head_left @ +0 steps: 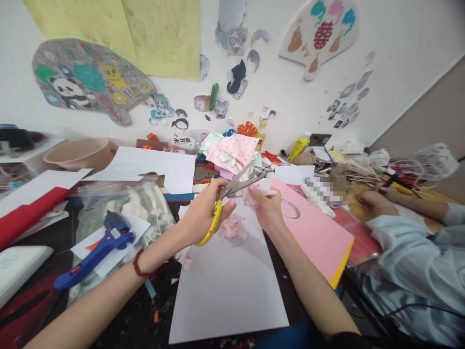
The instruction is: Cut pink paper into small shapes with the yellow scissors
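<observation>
Yellow-handled scissors [214, 222] are gripped in my left hand [201, 208], their blades spread apart and pointing up to the right. My right hand [269, 206] pinches a small piece of pink dotted cloth [253, 194] close beside the blades; whether the blades touch it I cannot tell. Below both hands, crumpled pink dotted scraps [233, 229] lie on a white sheet of paper [225, 291]. Just beyond the blades is a heap of pink dotted and pale patterned cloth [234, 151].
To the left, a blue glue gun [98, 252] rests on a clear plastic bag [152, 203], with a brown bowl [80, 152] behind. Pink card [312, 232] lies at right. A co-worker's arm [379, 201] reaches in there. Bottles [301, 145] stand by the wall.
</observation>
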Available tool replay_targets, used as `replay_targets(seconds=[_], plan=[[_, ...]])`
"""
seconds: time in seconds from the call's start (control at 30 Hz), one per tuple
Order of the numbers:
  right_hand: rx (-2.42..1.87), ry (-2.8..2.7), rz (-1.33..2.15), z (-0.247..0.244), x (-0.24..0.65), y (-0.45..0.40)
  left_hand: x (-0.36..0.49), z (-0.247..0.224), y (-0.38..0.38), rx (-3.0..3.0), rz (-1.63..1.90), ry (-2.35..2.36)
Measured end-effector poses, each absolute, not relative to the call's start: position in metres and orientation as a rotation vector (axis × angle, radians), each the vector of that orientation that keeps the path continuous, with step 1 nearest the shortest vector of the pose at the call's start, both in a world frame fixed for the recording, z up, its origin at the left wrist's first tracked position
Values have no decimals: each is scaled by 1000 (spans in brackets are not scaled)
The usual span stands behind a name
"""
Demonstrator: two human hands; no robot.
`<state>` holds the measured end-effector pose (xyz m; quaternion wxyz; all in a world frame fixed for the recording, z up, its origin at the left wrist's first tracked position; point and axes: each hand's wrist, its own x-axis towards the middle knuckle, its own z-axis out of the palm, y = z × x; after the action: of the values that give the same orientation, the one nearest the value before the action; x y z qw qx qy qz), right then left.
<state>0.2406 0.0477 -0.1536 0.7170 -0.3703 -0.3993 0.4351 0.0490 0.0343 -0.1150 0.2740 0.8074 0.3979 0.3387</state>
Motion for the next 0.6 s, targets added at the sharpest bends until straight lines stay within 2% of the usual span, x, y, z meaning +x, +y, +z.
replay_targets(seconds=[0.2, 0.6], plan=[[-812, -896, 924, -155, 242, 49, 54, -120, 34, 2159, 869, 1285], [-773, -1028, 930, -151, 240, 44, 53, -124, 37, 2279, 829, 1224]])
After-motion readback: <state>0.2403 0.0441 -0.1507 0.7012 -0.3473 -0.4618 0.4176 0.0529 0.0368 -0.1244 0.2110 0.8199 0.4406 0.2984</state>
